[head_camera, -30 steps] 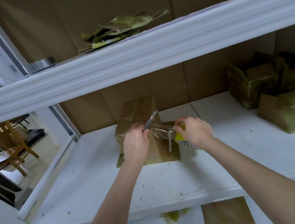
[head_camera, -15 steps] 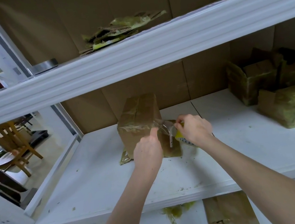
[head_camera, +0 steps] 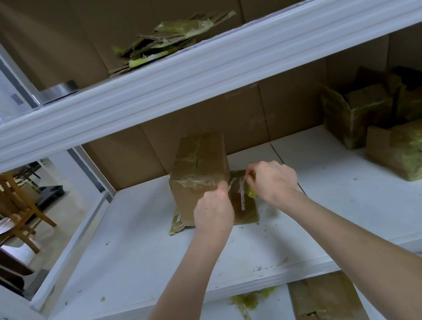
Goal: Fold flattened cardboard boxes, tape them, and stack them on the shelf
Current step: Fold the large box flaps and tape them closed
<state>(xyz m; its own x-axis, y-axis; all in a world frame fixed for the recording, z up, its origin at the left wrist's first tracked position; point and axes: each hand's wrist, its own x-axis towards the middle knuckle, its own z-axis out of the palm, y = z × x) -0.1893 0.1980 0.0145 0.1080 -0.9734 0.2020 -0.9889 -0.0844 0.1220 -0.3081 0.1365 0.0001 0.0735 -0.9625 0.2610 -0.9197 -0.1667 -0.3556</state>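
The left hand (head_camera: 213, 210) curls its fingers, pinching a clear tape strip (head_camera: 234, 182) at the corner of an upright brown taped cardboard box (head_camera: 197, 166) standing on the white shelf board (head_camera: 137, 262). Just beside it, the right hand (head_camera: 273, 181) has its fingers clamped on a yellow tape roll (head_camera: 251, 191). Farther right sit more taped cardboard boxes (head_camera: 413, 151).
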